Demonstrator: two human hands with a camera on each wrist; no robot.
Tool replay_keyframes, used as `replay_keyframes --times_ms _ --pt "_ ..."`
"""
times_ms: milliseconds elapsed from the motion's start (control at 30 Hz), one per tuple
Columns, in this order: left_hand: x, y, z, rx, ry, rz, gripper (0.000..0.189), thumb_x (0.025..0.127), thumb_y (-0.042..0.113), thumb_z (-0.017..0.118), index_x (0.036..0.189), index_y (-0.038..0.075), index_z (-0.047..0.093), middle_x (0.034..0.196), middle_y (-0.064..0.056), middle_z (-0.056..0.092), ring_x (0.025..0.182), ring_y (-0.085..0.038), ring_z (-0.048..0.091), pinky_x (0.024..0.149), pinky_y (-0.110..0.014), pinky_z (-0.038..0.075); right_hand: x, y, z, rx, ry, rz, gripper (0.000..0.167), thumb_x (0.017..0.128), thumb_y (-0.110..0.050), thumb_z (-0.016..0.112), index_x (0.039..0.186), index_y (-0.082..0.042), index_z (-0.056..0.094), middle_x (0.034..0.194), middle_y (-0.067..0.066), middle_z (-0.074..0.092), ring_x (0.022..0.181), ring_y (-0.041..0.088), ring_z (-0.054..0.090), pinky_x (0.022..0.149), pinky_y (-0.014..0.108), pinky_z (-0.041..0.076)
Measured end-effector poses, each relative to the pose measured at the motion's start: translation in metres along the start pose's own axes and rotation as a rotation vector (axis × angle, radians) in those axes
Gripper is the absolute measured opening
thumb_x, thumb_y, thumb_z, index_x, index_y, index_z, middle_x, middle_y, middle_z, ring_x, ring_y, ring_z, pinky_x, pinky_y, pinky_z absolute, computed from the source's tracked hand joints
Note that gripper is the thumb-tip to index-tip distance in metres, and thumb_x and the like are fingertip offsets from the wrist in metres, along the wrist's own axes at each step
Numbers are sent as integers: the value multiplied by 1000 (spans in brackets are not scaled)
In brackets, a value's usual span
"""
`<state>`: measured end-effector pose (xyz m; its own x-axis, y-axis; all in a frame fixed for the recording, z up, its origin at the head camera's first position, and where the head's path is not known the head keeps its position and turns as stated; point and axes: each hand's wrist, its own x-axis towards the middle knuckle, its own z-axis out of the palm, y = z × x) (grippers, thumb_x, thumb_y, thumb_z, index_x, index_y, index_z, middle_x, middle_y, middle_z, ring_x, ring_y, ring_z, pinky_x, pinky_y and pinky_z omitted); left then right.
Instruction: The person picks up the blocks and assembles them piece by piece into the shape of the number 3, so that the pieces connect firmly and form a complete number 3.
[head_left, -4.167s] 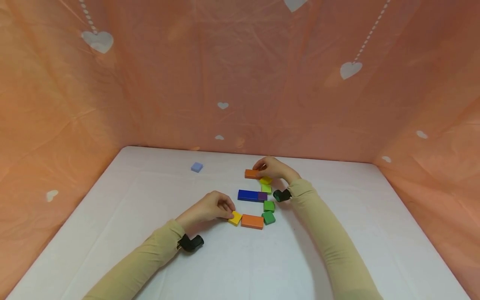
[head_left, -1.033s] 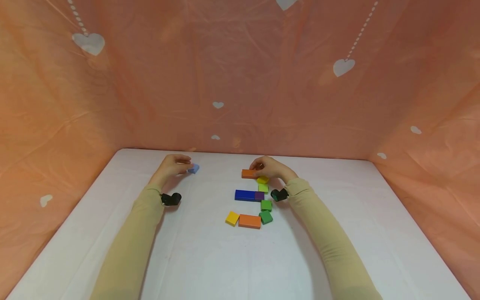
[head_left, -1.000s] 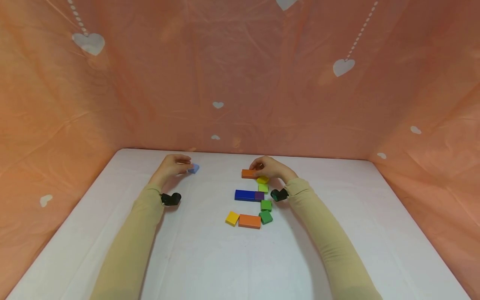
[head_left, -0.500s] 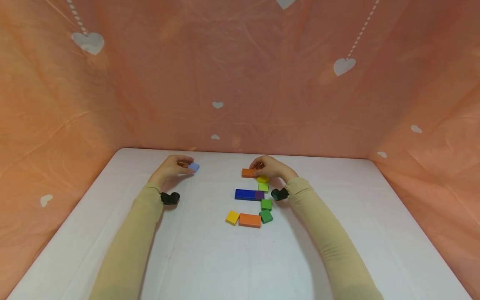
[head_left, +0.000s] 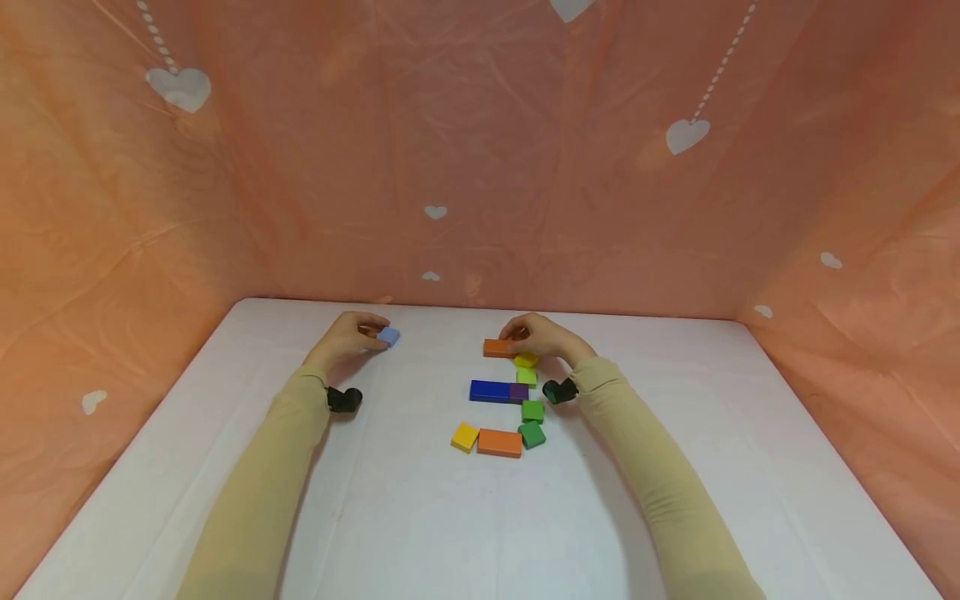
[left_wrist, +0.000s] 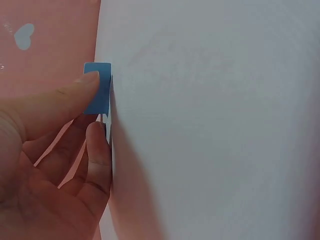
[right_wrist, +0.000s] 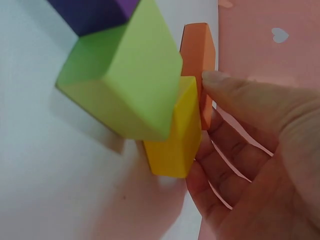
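At the back left of the table, my left hand (head_left: 347, 340) pinches a small light blue block (head_left: 388, 336). The left wrist view shows the thumb on the face of this blue block (left_wrist: 97, 89), fingers curled behind. My right hand (head_left: 546, 337) holds an orange rectangular block (head_left: 497, 348) by its right end, thumb against its side in the right wrist view. Close under that hand lies a yellow block (right_wrist: 172, 145), with a light green block (right_wrist: 125, 80) in front of it.
A blue block (head_left: 490, 391) with a purple block (head_left: 519, 392) at its right end lies mid-table. Nearer are a green block (head_left: 532, 410), a darker green block (head_left: 532, 434), another orange block (head_left: 499, 443) and a yellow square block (head_left: 465, 437). Orange cloth (head_left: 480, 167) hangs behind the table.
My left hand has let go of the front yellow block, moved to the back left and taken hold of the light blue block. My right hand has stayed at the orange block.
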<state>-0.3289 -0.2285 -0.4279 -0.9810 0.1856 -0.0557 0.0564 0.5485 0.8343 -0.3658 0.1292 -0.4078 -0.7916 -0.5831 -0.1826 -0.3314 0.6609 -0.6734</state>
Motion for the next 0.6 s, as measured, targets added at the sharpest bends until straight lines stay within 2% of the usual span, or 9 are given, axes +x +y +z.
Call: replay_keyframes --times_ms 267,467,600 --pt "1 0 0 50 18 20 47 82 3 73 124 -10 57 121 -26 58 108 -35 52 93 -41 41 2 1 0 -17 3 -8 23 92 -6 63 114 0 64 113 13 62 102 27 55 94 36 45" --pt "-2 4 0 66 12 -36 45 83 6 73 124 -7 58 119 -23 57 109 -34 50 96 -43 39 2 0 0 -16 7 -19 23 92 -5 63 114 1 64 112 13 62 101 27 55 94 37 44" --pt "-5 5 1 57 34 -24 43 82 6 74 121 -8 60 116 -24 58 108 -35 52 95 -43 41 2 2 0 -16 10 -15 23 92 -5 63 114 0 64 112 13 63 101 26 54 95 37 44"
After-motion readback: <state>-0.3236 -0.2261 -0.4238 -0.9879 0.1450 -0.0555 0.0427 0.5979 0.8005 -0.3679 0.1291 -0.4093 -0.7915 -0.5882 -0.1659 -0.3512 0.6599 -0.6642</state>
